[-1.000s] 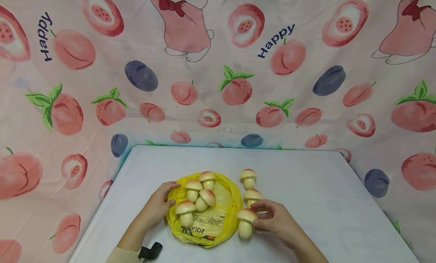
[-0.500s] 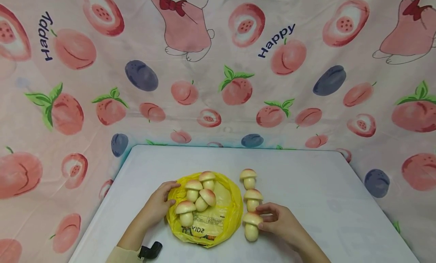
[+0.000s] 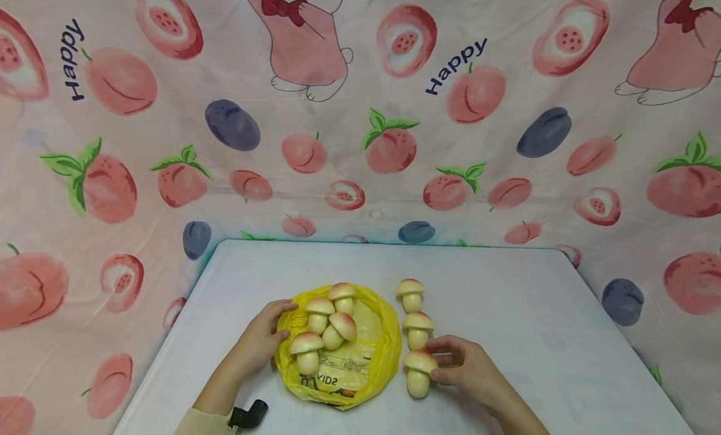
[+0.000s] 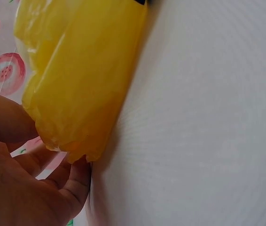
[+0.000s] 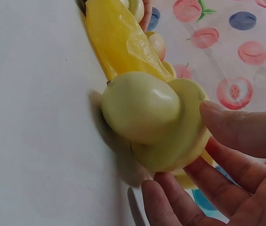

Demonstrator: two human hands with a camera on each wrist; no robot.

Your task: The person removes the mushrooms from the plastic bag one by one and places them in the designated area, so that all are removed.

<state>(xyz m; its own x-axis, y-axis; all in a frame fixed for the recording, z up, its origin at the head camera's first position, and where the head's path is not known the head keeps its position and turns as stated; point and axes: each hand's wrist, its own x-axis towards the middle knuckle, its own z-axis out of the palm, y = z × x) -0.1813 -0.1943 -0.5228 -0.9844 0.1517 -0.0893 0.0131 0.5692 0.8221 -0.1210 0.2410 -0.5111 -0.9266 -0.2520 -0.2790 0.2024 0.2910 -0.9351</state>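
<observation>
Resting near the front edge of the white desk (image 3: 507, 285), the right hand (image 3: 470, 371) holds a toy mushroom (image 3: 419, 373) by its cap, the curled fingers (image 5: 238, 129) and thumb set against the cap's rim while the pale stem points away from the palm; the right wrist view shows the stem's rounded end close up, with the cap touching the fingertips. This mushroom stands upright on the desk just right of a yellow plastic bag (image 3: 360, 360), at the near end of a short row: a second mushroom (image 3: 418, 329) stands just behind it and a third mushroom (image 3: 410, 295) behind that, both free of any hand and running toward the back edge. The bag lies spread open near the front edge, left of the desk's middle, and four more mushrooms (image 3: 327, 325) stand clustered on it toward its left and far side. The left hand (image 3: 260, 341) rests at the bag's left rim, its fingers curled over the crinkled plastic and gripping it; the left wrist view shows the yellow film bunched against the fingertips on the desk top. A dark strap (image 3: 250, 415) sits at the left wrist beside a pale sleeve cuff. A cloth printed with peaches (image 3: 360, 109) hangs behind and around the desk.
</observation>
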